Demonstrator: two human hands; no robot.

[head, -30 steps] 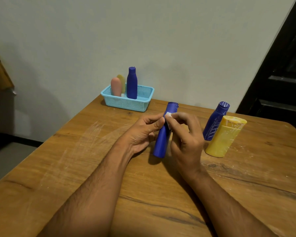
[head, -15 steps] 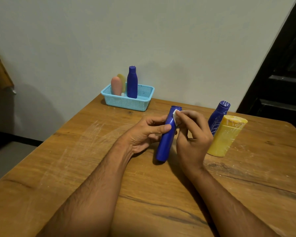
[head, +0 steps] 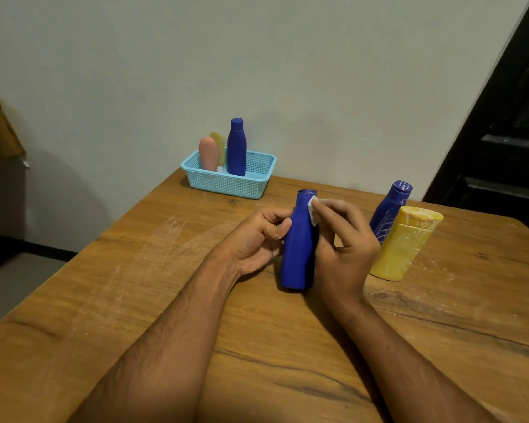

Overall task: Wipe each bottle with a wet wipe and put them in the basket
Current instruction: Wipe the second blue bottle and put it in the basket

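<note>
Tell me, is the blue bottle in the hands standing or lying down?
Standing, slightly tilted: the blue bottle has its base on the table, cap up.

No word, brand, number or sign can be read anywhere. The blue bottle (head: pixel 298 248) between the hands shows a plain side. The second blue bottle (head: pixel 390 213) on the table carries pale line markings on its body and cap, too small to tell apart as letters.
</note>
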